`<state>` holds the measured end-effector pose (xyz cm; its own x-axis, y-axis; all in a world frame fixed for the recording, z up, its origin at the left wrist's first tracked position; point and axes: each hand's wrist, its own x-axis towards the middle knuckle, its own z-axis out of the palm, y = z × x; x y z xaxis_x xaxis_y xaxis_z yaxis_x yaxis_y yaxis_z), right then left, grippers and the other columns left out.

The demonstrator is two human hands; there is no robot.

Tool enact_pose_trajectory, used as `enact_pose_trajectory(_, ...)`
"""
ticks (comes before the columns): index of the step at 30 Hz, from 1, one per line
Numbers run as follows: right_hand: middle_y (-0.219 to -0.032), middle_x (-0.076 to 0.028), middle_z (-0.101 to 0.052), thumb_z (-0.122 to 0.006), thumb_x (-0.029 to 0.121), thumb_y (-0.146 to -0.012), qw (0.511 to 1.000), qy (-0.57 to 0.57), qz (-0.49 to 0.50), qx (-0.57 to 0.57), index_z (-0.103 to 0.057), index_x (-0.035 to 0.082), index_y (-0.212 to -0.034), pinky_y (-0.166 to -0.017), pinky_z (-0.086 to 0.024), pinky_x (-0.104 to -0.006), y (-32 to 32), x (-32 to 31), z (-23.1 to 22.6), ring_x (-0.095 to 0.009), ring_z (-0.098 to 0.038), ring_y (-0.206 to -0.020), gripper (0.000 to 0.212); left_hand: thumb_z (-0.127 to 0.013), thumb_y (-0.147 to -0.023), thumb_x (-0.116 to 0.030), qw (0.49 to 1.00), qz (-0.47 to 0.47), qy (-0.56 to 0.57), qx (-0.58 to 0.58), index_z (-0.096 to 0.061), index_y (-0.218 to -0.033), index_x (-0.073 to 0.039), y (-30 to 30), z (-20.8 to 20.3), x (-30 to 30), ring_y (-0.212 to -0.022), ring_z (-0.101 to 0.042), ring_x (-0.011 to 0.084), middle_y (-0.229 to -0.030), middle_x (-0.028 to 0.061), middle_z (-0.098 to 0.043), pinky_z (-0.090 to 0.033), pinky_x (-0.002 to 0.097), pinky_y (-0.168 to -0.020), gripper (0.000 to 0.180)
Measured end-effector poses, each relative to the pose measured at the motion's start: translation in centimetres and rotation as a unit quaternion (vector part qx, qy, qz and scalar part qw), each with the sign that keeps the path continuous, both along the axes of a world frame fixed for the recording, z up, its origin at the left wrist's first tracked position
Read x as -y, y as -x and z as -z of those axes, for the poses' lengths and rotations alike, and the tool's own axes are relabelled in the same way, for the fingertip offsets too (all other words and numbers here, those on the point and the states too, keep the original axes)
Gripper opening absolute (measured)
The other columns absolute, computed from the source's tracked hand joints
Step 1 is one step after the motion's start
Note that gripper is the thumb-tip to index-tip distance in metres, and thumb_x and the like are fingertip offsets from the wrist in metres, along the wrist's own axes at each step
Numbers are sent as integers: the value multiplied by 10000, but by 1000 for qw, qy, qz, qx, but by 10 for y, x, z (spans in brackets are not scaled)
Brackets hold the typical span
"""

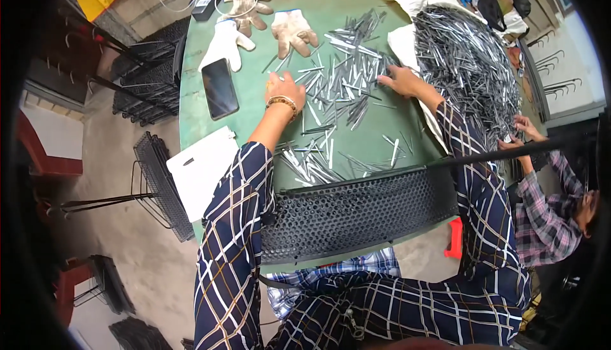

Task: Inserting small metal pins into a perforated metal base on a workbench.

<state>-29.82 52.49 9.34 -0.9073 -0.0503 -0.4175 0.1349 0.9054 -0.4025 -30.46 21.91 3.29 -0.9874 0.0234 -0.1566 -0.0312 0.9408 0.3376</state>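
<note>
Many thin grey metal strips (347, 76) lie loose and crossed on the green table (251, 105). At their left edge rests my left hand (284, 92), a beaded bracelet on its wrist. Its fingers curl down, with light slivers by the tips; what they hold is hidden. My right hand (407, 82) reaches the pile's right side, thumb and fingers apart, with nothing visibly gripped. A large heap of the same strips (468, 63) fills an opened white sack (403, 47) beyond my right wrist. Between my forearms, a black perforated metal panel (356, 207) stands along the near table edge.
A phone (220, 89), work gloves (293, 31) and white paper (205, 168) with a small dark piece lie on the table. Beside the sack at right, a co-worker's hands (525, 136) touch the heap. Black mesh racks (156, 178) stand on the left floor.
</note>
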Motion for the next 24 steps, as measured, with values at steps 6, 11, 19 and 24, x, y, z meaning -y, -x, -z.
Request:
enact_pose_trajectory(6, -905, -292, -605, -618, 412, -802, 956, -110, -217, -166, -593, -74, -953, -853, -450, -446, 35, 32, 42, -452, -519, -993, 509, -562, -840, -337, 991, 113, -40, -52, -505, -1186, -34, -6, -4, -7, -1075, -458, 405, -1165, 234, -423, -391, 442, -939, 463)
enact_pose_trajectory(11, -873, -215, -638, -657, 386, -774, 966, 80, -245, -26, -625, -5, -1008, -830, -467, -408, 43, 69, 5, -365, -591, -880, 456, -575, -836, -349, 986, 117, -89, -79, -480, -1190, 4, -4, 11, -3, -1051, -467, 418, -1144, 244, -430, -403, 453, -923, 509)
enact_pose_trajectory(19, -1399, -122, -361, -537, 136, -815, 855, -289, -227, -365, -376, 235, -1366, -945, -398, -438, 159, 5, 38, -330, -463, -1187, 583, -599, -777, -525, 995, 45, -93, -6, -429, -1126, 139, -16, -17, -29, -1081, -469, 386, -1151, 240, -392, -420, 427, -919, 768)
enact_pose_trajectory(24, -1398, -91, -373, -508, -49, -753, 890, -239, -276, -273, -358, 213, -1363, -907, -438, -392, 164, -1, 51, -312, -497, -1140, 680, -610, -742, -588, 994, 9, -106, -23, -438, -1099, 135, -11, -16, -33, -1036, -506, 422, -1139, 278, -417, -446, 433, -883, 824)
